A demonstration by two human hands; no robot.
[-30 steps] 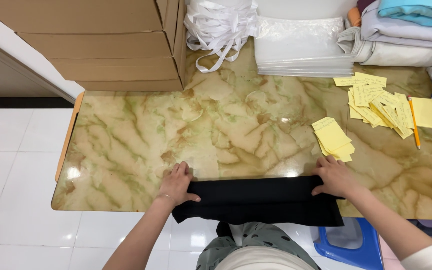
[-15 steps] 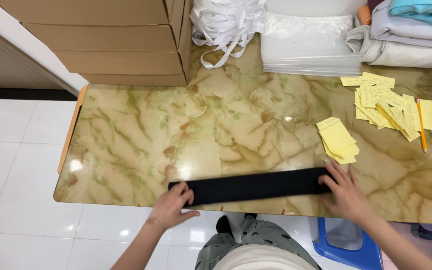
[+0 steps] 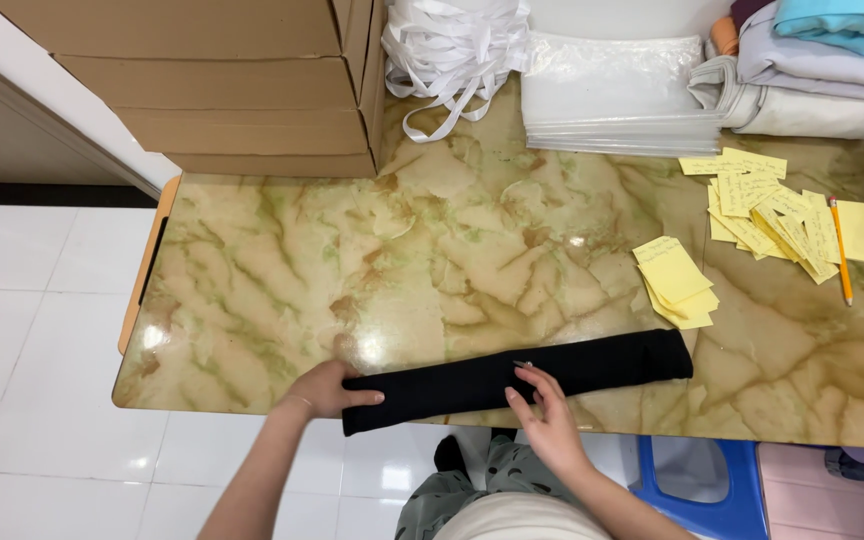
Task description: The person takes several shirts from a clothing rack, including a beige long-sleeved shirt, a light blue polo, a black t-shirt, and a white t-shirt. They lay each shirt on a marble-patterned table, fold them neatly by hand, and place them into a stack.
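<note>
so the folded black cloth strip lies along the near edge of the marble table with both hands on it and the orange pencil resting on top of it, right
Not quite. In the head view the orange pencil lies on the yellow sticky notes at the far right, apart from the black cloth strip. Left hand and right hand do rest on the strip, along the marble table near edge.

1 black folded cloth (image 3: 517,380), 2 hands, 1 orange pencil (image 3: 840,250), 1 blue stool (image 3: 697,485), perhaps 3 stacked cardboard boxes (image 3: 222,85).

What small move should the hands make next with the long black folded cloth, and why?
Probably fold the long black folded cloth in half: the left hand already presses its left end, and the right hand rests near its middle, so the free right end by the yellow paper notes could be brought over.
</note>
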